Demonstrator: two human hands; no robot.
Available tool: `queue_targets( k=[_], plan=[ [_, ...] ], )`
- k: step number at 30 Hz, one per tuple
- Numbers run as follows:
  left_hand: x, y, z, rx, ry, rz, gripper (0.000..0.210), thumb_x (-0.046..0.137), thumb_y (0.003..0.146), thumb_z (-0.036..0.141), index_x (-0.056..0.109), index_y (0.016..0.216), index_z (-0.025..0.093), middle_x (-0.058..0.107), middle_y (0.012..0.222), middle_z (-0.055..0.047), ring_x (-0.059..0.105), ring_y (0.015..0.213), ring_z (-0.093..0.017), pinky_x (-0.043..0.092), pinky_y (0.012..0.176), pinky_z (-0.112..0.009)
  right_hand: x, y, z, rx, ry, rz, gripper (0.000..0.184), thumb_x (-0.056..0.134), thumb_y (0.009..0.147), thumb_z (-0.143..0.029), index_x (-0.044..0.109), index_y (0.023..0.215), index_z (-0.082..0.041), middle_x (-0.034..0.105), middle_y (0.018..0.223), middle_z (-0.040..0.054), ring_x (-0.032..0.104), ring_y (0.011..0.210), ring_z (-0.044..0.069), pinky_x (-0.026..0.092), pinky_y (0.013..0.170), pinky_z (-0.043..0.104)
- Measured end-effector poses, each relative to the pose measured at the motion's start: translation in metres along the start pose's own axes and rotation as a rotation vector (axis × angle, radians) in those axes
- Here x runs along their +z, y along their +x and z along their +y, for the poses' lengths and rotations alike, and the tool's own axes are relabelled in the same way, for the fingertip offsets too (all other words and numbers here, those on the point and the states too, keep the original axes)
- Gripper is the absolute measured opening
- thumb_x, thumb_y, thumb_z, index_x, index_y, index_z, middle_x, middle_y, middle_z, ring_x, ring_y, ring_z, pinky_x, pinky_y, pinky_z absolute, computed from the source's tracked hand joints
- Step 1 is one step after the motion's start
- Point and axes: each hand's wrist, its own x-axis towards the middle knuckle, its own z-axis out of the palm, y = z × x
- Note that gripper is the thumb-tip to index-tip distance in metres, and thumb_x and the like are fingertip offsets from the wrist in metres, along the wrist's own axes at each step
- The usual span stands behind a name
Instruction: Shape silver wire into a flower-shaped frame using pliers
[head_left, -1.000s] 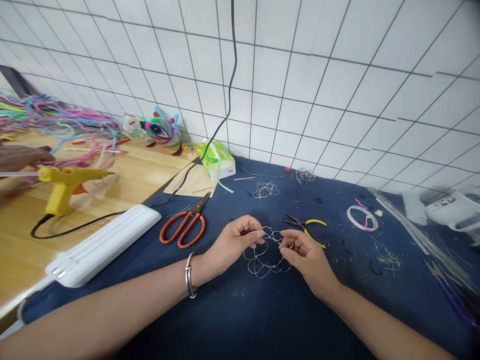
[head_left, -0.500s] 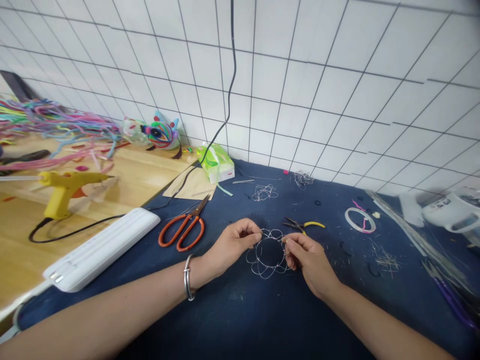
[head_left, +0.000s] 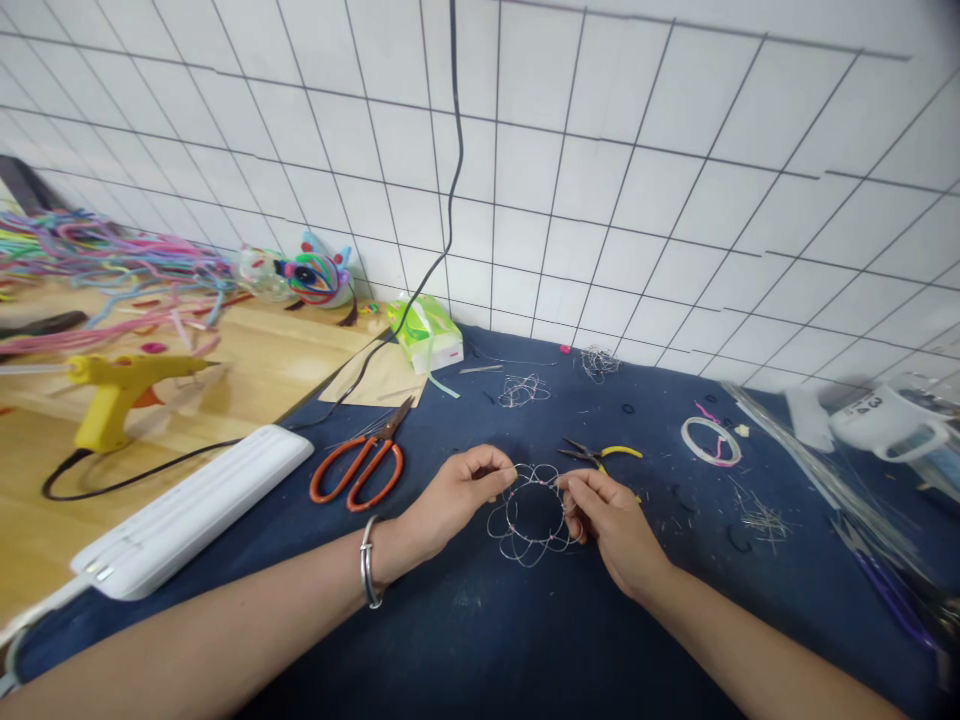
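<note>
A flower-shaped wire frame [head_left: 527, 548], a ring with thin looped petals and small pink marks where they join, is held over the dark blue cloth. My left hand [head_left: 471, 492] pinches its upper left edge between thumb and forefinger. At its right side, the fingers of my right hand [head_left: 606, 518] are closed on the wire; the far fingertips are partly hidden. Just beyond the right hand lie pliers [head_left: 600, 453] with yellow handles. Orange-handled scissors [head_left: 360, 465] rest to the left of my left hand.
A white power strip [head_left: 195, 510] and a yellow glue gun [head_left: 124, 385] are at left. Behind lie a green tissue pack [head_left: 427, 335] and wire bundles [head_left: 523, 390]. To the right are a tape-like ring [head_left: 711, 442], long wires [head_left: 817, 465] and a white mug [head_left: 892, 420].
The view has shifted slightly, so the surroundings sit a little lower and to the left. Both hands keep their hold on the wire frame, with little visible movement.
</note>
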Motion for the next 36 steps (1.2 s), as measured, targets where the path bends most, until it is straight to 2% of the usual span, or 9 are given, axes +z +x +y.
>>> queue_targets(
  k=[16,25,32,36],
  plan=[
    [-0.0008,0.0019,-0.0064,0.042,0.046,-0.029,0.008,0.055,0.079,0.023,0.054,0.081,0.015,0.049,0.069,0.003,0.042,0.061,-0.008,0.034,0.057,-0.021,-0.0003,0.0016,-0.0013,0.005,0.016,-0.007,0.024,0.048,0.085,-0.038,0.057,0.097,-0.019,0.051,0.069,-0.0017,0.047,0.052,0.008,0.033,0.046,0.022],
    [-0.0009,0.0003,-0.0015,0.042,0.010,0.007,0.011,0.054,0.081,0.026,0.053,0.079,0.015,0.049,0.069,0.003,0.041,0.059,-0.008,0.034,0.056,-0.021,-0.0006,0.0017,0.0005,-0.029,-0.005,-0.002,0.024,0.050,0.082,-0.026,0.053,0.105,-0.020,0.053,0.074,-0.0006,0.048,0.056,0.009,0.035,0.047,0.021],
    [0.0000,-0.0001,-0.0012,0.022,-0.008,-0.002,0.014,0.055,0.080,0.029,0.052,0.079,0.015,0.049,0.067,0.003,0.041,0.058,-0.008,0.034,0.055,-0.021,-0.0006,0.0018,-0.0010,-0.041,-0.096,-0.008,0.033,0.048,0.081,-0.023,0.050,0.114,-0.025,0.049,0.071,-0.0027,0.048,0.056,0.009,0.037,0.047,0.021],
    [0.0007,-0.0001,0.0005,0.024,-0.002,-0.019,0.014,0.055,0.080,0.029,0.052,0.078,0.015,0.049,0.066,0.003,0.042,0.058,-0.008,0.035,0.055,-0.022,-0.0013,0.0013,-0.0021,-0.030,-0.155,-0.026,0.033,0.047,0.082,-0.028,0.050,0.115,-0.024,0.048,0.068,-0.0028,0.047,0.055,0.009,0.038,0.047,0.022]
  ],
)
